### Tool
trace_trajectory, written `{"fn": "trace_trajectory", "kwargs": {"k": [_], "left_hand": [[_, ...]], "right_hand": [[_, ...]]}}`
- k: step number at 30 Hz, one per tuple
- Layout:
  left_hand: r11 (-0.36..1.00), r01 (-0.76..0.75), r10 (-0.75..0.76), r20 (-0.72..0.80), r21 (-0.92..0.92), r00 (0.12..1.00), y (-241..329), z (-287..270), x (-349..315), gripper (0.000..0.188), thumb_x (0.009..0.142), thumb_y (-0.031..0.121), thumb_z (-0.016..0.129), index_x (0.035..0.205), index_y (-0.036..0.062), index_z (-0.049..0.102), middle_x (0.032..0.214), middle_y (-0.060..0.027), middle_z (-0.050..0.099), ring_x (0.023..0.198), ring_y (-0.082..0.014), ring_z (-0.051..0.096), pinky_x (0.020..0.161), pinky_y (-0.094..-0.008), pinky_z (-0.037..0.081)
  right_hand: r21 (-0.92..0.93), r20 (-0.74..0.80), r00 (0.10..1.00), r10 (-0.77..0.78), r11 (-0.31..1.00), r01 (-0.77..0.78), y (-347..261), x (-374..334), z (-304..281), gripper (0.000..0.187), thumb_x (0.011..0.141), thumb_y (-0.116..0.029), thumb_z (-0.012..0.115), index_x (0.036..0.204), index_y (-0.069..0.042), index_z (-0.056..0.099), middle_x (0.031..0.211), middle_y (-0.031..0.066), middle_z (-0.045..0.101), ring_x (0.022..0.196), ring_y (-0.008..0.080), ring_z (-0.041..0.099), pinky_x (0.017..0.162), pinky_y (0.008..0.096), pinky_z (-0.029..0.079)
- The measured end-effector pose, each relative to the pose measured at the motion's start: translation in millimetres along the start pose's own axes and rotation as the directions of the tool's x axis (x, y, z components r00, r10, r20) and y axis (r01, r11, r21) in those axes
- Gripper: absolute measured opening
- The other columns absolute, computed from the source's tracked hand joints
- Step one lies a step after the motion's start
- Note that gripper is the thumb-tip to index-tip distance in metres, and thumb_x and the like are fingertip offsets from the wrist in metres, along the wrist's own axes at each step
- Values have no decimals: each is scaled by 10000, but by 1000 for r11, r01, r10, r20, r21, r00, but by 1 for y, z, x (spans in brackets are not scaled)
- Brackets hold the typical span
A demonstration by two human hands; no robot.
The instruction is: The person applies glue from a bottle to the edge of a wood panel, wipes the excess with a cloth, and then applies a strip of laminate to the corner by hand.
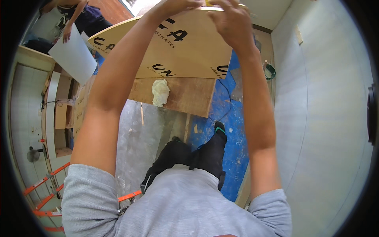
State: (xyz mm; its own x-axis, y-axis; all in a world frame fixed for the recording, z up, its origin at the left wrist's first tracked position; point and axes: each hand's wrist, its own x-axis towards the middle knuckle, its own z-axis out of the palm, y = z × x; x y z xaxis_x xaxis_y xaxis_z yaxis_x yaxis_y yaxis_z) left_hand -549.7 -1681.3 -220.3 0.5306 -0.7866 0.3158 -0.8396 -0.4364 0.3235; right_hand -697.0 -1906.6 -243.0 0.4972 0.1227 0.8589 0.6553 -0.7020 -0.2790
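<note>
A large tan laminate sheet [189,51] with dark printing stands tilted in front of me, its lower edge by a brown wooden board [181,93]. At its top edge my left hand [179,5] is closed on the rim, partly cut off by the picture's upper border. My right hand [233,24] grips the same edge farther right, thumb on the near face and fingers curled over. Between the hands a small yellow thing [208,3] shows, too little of it to name. A crumpled pale cloth [160,93] lies on the board below the sheet.
At the far left another person's hand [67,32] holds a white sheet [75,53]. Blue floor covering [233,150] carries a dark cable [229,102]. An orange ladder [43,185] and a fan [33,154] stand left. A bucket [269,71] sits by the right wall [319,98].
</note>
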Motion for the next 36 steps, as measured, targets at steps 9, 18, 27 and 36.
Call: {"fn": "trace_trajectory", "kwargs": {"k": [9, 18, 27, 36], "left_hand": [[936, 117, -140, -44, -333, 989, 45, -1, -24, 93, 930, 74, 735, 997, 9, 735, 885, -66, 754, 802, -143, 682, 749, -313, 556], [1000, 4, -14, -323, -31, 946, 63, 31, -58, 179, 1014, 147, 645, 1126, 38, 733, 1053, -122, 752, 943, -268, 738, 840, -370, 572], [978, 108, -29, -400, 176, 916, 54, 2, -113, 303, 983, 169, 695, 1272, 95, 744, 1135, -128, 760, 985, -346, 728, 839, -402, 576], [847, 449, -521, -276, -283, 808, 34, -51, -180, 233, 957, 208, 768, 1128, 50, 778, 963, -59, 788, 857, -146, 731, 810, -300, 574]], "right_hand": [[-95, -17, 999, -29, 995, 27, 10, -19, 39, 255, 834, -168, 796, 1087, -154, 767, 1137, 18, 759, 1088, 216, 696, 1011, 405, 412], [-98, -96, 990, -103, 991, 94, 13, -30, 57, 221, 864, -135, 813, 1078, -149, 760, 1116, 18, 764, 1054, 226, 697, 1013, 375, 422], [-105, -30, 999, -24, 994, 20, -4, -31, 40, 201, 861, -153, 790, 1062, -166, 792, 1139, -35, 766, 1108, 179, 678, 1058, 373, 339], [-29, 214, 960, 182, 983, -180, -66, 15, 37, 280, 881, -305, 766, 1058, -88, 773, 1171, 77, 761, 1083, 301, 702, 993, 426, 453]]}}
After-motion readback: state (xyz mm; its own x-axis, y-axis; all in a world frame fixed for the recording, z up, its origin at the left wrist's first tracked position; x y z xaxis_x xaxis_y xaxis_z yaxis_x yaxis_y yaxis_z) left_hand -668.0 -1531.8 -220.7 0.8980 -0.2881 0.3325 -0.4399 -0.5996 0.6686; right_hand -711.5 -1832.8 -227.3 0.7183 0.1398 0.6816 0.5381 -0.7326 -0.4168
